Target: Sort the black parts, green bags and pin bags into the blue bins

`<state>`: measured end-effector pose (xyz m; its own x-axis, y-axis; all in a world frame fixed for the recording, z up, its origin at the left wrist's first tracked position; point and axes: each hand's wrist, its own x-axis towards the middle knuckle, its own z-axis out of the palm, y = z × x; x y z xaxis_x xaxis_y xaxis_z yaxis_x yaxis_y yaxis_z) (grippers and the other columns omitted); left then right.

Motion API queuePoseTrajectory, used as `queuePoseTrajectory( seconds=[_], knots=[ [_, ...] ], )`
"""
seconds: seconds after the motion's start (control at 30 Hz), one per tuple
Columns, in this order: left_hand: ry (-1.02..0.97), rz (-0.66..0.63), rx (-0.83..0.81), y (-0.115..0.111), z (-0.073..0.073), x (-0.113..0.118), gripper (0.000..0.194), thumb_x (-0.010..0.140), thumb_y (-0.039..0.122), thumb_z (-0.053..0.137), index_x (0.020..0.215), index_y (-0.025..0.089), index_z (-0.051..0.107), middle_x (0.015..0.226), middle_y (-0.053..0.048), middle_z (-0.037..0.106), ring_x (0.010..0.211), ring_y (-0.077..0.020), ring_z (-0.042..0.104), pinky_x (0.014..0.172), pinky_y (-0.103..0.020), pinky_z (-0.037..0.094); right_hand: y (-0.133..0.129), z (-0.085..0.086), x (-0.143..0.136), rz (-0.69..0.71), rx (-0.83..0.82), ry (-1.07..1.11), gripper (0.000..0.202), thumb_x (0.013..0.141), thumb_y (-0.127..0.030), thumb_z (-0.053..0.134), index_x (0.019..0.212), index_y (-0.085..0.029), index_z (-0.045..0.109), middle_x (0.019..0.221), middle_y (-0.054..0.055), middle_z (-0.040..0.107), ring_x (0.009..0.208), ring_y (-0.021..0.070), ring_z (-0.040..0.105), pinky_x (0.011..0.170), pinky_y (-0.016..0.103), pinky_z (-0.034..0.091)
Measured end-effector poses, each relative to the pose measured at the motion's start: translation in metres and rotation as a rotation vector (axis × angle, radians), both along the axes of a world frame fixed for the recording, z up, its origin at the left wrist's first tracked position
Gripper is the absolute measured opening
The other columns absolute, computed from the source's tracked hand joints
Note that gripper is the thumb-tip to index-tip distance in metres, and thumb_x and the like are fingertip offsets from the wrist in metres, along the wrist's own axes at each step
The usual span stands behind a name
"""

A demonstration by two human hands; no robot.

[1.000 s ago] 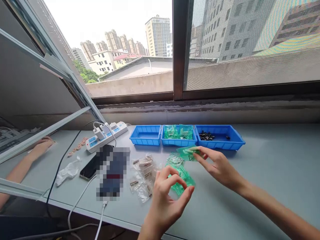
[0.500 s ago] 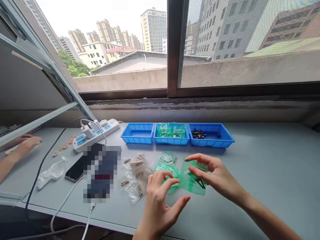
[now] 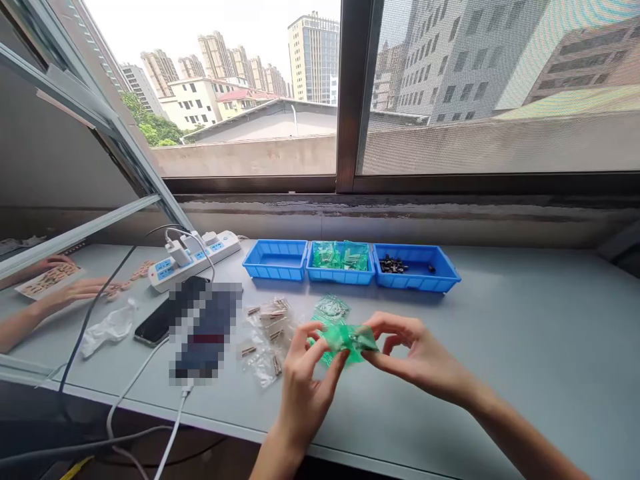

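A green see-through plastic bag [image 3: 353, 341] is pinched at its two ends, raised above the desk in front of me. My left hand [image 3: 311, 373] grips its left end between thumb and fingers. On the right end, my right hand [image 3: 413, 357] does the same. Dark small parts show faintly inside the bag. Just behind it lie more green bags [image 3: 331, 308], partly hidden by my hands. Left of my left hand are several clear bags [image 3: 267, 333] of small metal pins.
Three blue bins stand in a row: the left bin [image 3: 275, 270], the middle bin [image 3: 340, 275] with green bags, and the right bin [image 3: 417, 280] with dark parts. Further left are a power strip [image 3: 197, 260], a phone [image 3: 167, 317], cables, and another person's hands [image 3: 83, 290] near a tray.
My left hand has closed on the bag, which has moved left and tilted flatter. My view has shifted slightly. The other person's hand has moved right, and a tray of small pieces now shows.
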<state>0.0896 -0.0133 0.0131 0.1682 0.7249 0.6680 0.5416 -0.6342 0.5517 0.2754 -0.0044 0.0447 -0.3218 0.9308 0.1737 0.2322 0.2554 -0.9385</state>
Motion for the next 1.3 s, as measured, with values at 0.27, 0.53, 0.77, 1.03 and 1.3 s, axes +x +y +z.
queuePoseTrajectory(
  seconds=[0.27,0.53,0.77,1.03,1.3],
  knots=[
    [-0.02,0.07,0.077,-0.001,-0.001,-0.004,0.015,0.08,0.009,0.06,0.086,0.022,0.063,0.1,-0.005,0.052,0.085,-0.0154,0.06,0.066,-0.025,0.052,0.003,-0.013,0.003,-0.116,0.398,-0.024,0.016,0.085,-0.025,0.062,0.078,-0.028,0.076,0.081,0.004,0.069,0.073,0.0167,0.067,0.056,0.024,0.055],
    [0.007,0.091,0.106,0.001,-0.001,-0.003,0.018,0.083,0.008,0.058,0.088,0.024,0.064,0.107,-0.005,0.05,0.081,-0.0141,0.058,0.064,-0.025,0.052,0.004,-0.016,-0.001,-0.21,0.643,-0.078,0.02,0.087,-0.019,0.06,0.079,-0.03,0.075,0.085,0.006,0.072,0.082,0.0205,0.068,0.057,0.029,0.059],
    [-0.012,0.101,0.123,0.002,0.002,0.0,0.01,0.083,0.013,0.061,0.085,0.023,0.063,0.105,-0.006,0.052,0.08,-0.0143,0.059,0.06,-0.024,0.052,0.0,-0.015,-0.001,-0.351,0.871,-0.182,0.029,0.083,-0.008,0.06,0.079,-0.034,0.075,0.088,0.003,0.074,0.088,0.0209,0.068,0.06,0.03,0.06],
    [-0.035,0.149,0.085,0.002,0.004,-0.002,0.006,0.086,0.023,0.061,0.081,0.02,0.06,0.102,-0.007,0.054,0.081,-0.0159,0.059,0.059,-0.025,0.05,-0.006,-0.02,-0.012,-0.253,0.232,-0.046,0.027,0.08,-0.039,0.067,0.104,-0.025,0.069,0.065,-0.001,0.069,0.06,0.0173,0.067,0.055,0.028,0.057],
    [-0.008,0.14,0.064,0.001,0.003,-0.001,0.011,0.088,0.022,0.058,0.077,0.019,0.058,0.103,-0.007,0.053,0.083,-0.016,0.06,0.062,-0.026,0.052,-0.006,-0.017,-0.017,-0.098,-0.196,0.103,0.042,0.081,-0.05,0.062,0.11,-0.02,0.065,0.058,-0.003,0.056,0.049,0.0136,0.057,0.045,0.026,0.053]
  ],
)
